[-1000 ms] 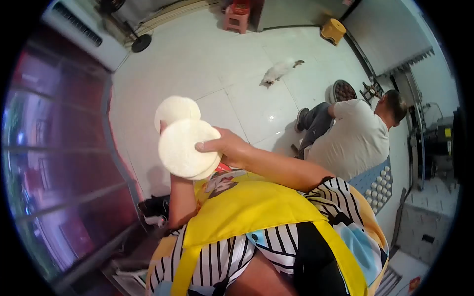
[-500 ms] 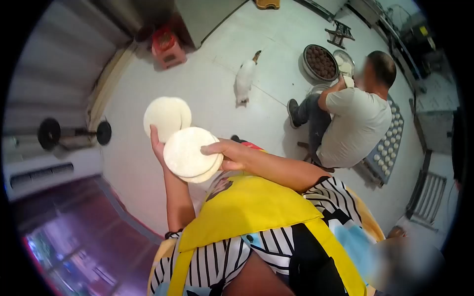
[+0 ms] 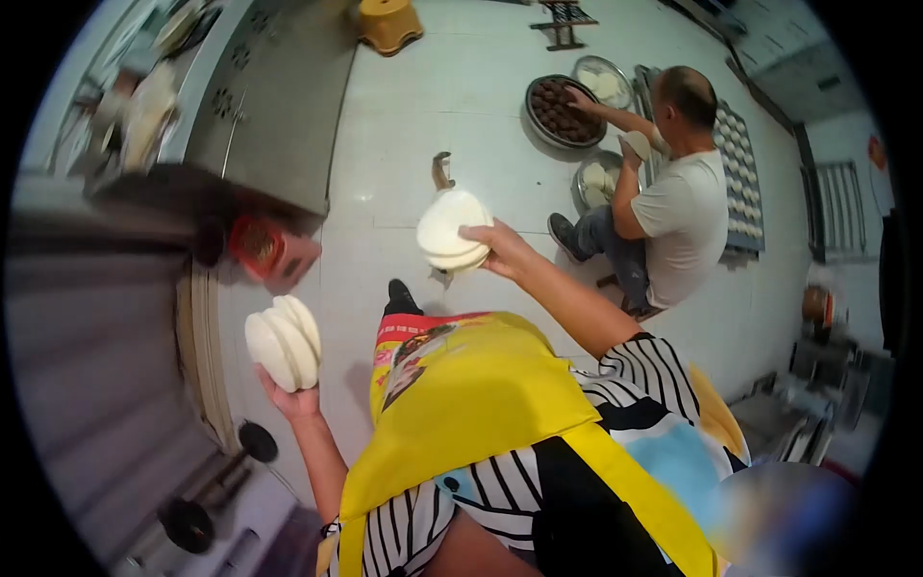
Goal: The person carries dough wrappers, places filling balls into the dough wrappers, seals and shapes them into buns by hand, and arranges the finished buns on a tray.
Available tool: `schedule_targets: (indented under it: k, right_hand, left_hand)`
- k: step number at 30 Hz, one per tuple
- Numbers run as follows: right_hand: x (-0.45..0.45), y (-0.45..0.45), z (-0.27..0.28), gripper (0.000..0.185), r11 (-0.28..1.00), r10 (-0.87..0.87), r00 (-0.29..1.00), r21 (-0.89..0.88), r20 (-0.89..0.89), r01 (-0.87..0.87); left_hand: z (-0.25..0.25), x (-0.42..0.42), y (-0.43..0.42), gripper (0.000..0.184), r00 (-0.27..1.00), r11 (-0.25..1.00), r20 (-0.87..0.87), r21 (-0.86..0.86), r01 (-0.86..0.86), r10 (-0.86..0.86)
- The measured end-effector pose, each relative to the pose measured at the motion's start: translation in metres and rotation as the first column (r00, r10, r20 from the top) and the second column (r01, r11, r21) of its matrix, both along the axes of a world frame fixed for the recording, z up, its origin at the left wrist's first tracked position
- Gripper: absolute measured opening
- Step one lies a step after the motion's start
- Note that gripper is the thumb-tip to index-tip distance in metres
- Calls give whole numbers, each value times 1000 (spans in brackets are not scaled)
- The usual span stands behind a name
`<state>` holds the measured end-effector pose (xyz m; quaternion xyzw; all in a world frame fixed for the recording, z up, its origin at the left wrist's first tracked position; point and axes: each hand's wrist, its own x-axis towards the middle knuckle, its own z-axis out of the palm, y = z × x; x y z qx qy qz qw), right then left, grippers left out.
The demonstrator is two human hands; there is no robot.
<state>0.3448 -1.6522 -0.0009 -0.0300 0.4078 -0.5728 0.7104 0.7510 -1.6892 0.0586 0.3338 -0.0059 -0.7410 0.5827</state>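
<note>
My left hand (image 3: pixel 293 396) is closed around several pale, flat dough rounds (image 3: pixel 281 344), tilted on edge and slightly fanned. Out in front, my right hand (image 3: pixel 507 252) pinches a small stack of similar dough rounds (image 3: pixel 452 226) between thumb and fingers. A white cat is mostly hidden behind that right-hand stack; its dark tail (image 3: pixel 442 170) shows above. The two hands are well apart, on either side of my yellow apron (image 3: pixel 481 385).
A seated person (image 3: pixel 683 192) reaches into a bowl of dark balls (image 3: pixel 565 113). Basins of dough rounds (image 3: pixel 604 85) stand nearby, with a tray of white pieces (image 3: pixel 738 183) behind. A red stool (image 3: pixel 271 252), metal cabinet (image 3: pixel 279 115) and yellow stool (image 3: pixel 389 24) are at left and back.
My hands have separated: the left moved down and left, the right forward and right, each keeping its dough rounds. My view has turned left. The seated person now reaches into the bowl.
</note>
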Motion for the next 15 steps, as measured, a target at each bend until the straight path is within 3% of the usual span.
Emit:
schedule_targets:
  k: [3, 6, 8, 11, 14, 15]
  right_hand:
    - [-27, -45, -40, 54, 961, -271, 961, 47, -62, 274]
    - [-48, -76, -43, 49, 882, -469, 883, 52, -11, 469]
    - [-61, -97, -54, 47, 846, -531, 847, 88, 37, 526]
    - [-81, -127, -67, 48, 821, -565, 823, 144, 57, 553]
    - [-93, -158, -48, 50, 789, -593, 803, 159, -55, 594]
    - [-100, -161, -44, 51, 776, -618, 786, 147, -20, 613]
  left_hand:
    - [-11, -40, -92, 68, 946, 949, -109, -114, 294, -306]
    - [9, -109, -182, 72, 881, 887, -110, -106, 450, -460]
    - [5, -141, -240, 75, 840, 843, -92, -124, 524, -535]
    - [3, -179, -306, 74, 783, 821, -247, -179, 543, -571]
    - [16, -206, -357, 69, 626, 776, -465, -298, 555, -626]
    - [21, -211, -371, 70, 659, 770, -403, -254, 585, -635]
